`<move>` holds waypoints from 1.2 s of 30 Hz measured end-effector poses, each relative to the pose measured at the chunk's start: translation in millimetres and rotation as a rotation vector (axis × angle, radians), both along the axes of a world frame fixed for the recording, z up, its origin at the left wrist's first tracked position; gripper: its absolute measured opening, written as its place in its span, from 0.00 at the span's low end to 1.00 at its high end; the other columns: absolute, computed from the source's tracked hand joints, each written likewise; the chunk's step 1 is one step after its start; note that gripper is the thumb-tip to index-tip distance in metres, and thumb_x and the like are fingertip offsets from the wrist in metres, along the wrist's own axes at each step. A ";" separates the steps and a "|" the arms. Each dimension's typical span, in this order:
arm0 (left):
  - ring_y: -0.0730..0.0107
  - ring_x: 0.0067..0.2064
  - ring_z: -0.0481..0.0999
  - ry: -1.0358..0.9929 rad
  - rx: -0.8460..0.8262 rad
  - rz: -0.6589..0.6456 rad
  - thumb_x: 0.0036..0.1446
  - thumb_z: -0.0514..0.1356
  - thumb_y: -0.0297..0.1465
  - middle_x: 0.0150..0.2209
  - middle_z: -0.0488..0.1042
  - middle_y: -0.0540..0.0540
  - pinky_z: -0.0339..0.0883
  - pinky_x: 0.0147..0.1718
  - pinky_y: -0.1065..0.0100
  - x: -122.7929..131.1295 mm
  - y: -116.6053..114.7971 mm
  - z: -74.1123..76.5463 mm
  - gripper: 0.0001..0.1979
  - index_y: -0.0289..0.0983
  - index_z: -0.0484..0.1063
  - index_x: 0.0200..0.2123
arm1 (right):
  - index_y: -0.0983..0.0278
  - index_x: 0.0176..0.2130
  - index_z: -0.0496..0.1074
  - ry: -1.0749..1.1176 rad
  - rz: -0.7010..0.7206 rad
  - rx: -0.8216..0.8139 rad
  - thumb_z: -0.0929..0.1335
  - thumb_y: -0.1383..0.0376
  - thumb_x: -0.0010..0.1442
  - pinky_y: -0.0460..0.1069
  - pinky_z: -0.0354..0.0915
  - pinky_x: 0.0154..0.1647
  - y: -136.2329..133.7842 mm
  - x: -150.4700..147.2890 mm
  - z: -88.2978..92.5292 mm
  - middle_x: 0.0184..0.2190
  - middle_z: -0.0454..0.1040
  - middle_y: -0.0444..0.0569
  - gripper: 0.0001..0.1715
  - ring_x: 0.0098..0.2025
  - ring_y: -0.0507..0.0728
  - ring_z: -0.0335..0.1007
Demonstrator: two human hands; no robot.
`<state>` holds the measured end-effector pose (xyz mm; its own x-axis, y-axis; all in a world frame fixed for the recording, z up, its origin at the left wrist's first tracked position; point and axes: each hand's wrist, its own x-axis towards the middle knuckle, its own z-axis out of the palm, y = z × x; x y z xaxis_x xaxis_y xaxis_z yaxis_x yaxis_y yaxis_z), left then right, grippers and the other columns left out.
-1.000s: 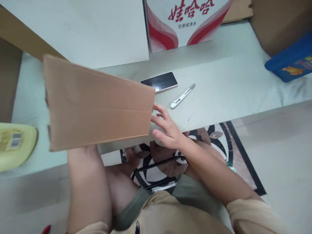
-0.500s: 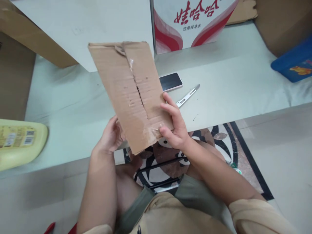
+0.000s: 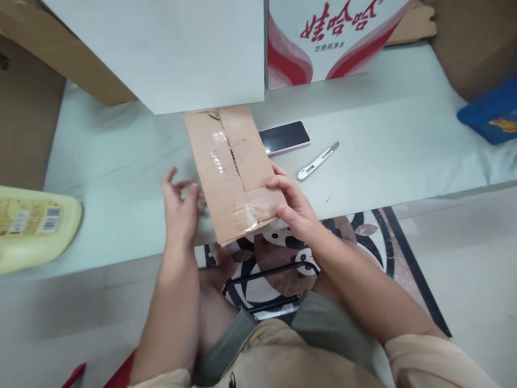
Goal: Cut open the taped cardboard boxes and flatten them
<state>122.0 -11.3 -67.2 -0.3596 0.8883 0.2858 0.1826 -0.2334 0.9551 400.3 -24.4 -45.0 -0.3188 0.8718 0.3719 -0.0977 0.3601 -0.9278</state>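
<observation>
Two bare hands work at the front edge of the table (image 3: 404, 134).

Right hand (image 3: 293, 207): the forearm comes in from the lower right. Fingers and thumb are clamped on the near right corner of the cardboard box (image 3: 232, 167).

Left hand (image 3: 181, 207): the forearm rises almost straight from below, palm turned toward the box. The fingers are loosely spread and hold nothing. The fingertips sit just beside the box's left edge; contact cannot be confirmed.

Position of the cardboard box: flat on the table and slightly rotated, with the near end overhanging the front edge and the far end up against a plain white box (image 3: 161, 54).

Legible writing: a white carton (image 3: 323, 48) with red swooshes at the back of the table carries large red characters 娃哈哈 and a smaller line 饮用纯净水. A yellow container (image 3: 36, 229) at the left edge bears a label with barcodes; its text is too small to read.

Materials: the cardboard box is brown corrugated board. Its centre seam is split lengthwise under glossy clear tape (image 3: 218, 156), which is wrinkled at the near end. Just beside its right edge lies a phone (image 3: 285, 137), dark glass screen up, with a pinkish rim. Near that lies a slim white cutter (image 3: 318, 160) with a pointed metal tip. The table surface is pale grey-green and matte.
</observation>
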 end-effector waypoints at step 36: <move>0.40 0.73 0.55 0.184 0.208 -0.007 0.54 0.58 0.56 0.63 0.64 0.41 0.50 0.72 0.43 13.7 12.6 13.5 0.28 0.45 0.73 0.50 | 0.57 0.46 0.74 -1.327 -0.560 -0.488 0.63 0.53 0.63 0.52 0.53 0.33 18.5 56.4 18.8 0.37 0.80 0.52 0.17 0.34 0.61 0.70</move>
